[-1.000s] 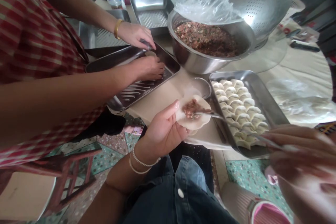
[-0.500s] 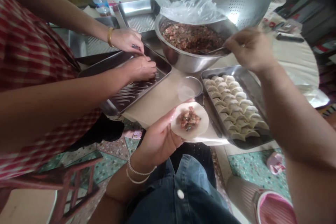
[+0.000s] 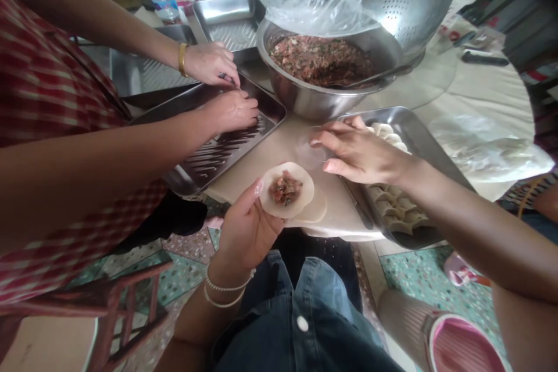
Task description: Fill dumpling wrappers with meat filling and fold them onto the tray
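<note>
My left hand (image 3: 248,232) holds a round dumpling wrapper (image 3: 306,181) with a mound of meat filling (image 3: 285,188) at its centre. Another pale wrapper (image 3: 317,209) lies on the table just behind it. With fingers apart and nothing in them, my right hand (image 3: 364,154) hovers beside a small clear bowl (image 3: 308,151), partly covering it; whether the fingertips touch it I cannot tell. Farther back, a spoon (image 3: 383,77) rests in the large steel bowl (image 3: 305,99) of filling. Rows of folded dumplings (image 3: 396,209) fill a tray (image 3: 436,154), partly hidden under my right forearm.
At left, a co-worker's hands (image 3: 226,90) work above a dark metal tray (image 3: 209,165). A plastic bag (image 3: 322,9) hangs on the steel bowl's rim, before a large perforated metal pan (image 3: 418,0). A thin utensil (image 3: 360,206) lies beside the dumpling tray. A bin (image 3: 410,319) stands below.
My right hand has let go of the spoon, leaving it in the steel bowl, and come toward me to the small clear bowl. My left hand has shifted slightly left with the filled wrapper.
</note>
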The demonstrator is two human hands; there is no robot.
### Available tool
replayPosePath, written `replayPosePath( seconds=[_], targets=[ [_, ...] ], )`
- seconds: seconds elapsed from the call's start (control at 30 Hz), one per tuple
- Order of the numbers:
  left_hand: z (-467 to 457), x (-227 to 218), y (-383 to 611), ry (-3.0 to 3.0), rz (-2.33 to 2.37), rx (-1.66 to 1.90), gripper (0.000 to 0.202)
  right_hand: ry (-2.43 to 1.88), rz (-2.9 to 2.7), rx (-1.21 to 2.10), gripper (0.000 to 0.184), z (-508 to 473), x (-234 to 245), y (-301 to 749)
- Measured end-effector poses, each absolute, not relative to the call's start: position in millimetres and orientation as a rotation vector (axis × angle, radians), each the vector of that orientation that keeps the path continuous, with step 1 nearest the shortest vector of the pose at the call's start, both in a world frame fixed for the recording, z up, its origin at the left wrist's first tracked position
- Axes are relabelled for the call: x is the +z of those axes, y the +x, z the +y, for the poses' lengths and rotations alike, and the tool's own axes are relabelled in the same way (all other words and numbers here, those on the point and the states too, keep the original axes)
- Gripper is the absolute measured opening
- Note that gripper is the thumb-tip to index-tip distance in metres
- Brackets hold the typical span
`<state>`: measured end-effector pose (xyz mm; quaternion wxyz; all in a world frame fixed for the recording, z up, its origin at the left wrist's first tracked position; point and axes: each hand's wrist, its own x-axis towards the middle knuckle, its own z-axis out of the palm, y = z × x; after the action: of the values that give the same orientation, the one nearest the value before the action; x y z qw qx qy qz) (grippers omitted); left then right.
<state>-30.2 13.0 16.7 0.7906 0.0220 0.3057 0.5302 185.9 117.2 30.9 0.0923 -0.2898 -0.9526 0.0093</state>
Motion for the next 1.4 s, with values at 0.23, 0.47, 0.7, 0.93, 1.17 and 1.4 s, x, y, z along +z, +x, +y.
replayPosePath(
  seconds=[0.23, 0.47, 0.7, 0.93, 1.17, 1.4],
  targets=[
    [16, 19, -28, 0.005, 0.745, 1.17, 0.038, -0.906, -2.667, 0.011, 0.068, 100, 40, 183],
    [22, 24, -18, 0.043, 0.634, 1.085, 0.04, -0.776, -2.49, 0.289, 0.057, 42, 43, 188],
    [22, 28, -10, 0.056, 0.584, 1.134, 0.043, -0.741, -2.574, 0.067, 0.055, 10, 27, 186],
    [17, 22, -9, 0.087, 0.598, 1.035, 0.041, -0.892, -2.46, 0.175, 0.059, 29, 34, 185],
    [13, 14, -15, 0.089, 0.625, 1.093, 0.037, -1.015, -2.504, 0.205, 0.054, 67, 35, 174],
    [11, 13, -26, 0.069, 0.672, 1.171, 0.036, -1.016, -2.62, 0.178, 0.064, 87, 31, 170]
  ],
)
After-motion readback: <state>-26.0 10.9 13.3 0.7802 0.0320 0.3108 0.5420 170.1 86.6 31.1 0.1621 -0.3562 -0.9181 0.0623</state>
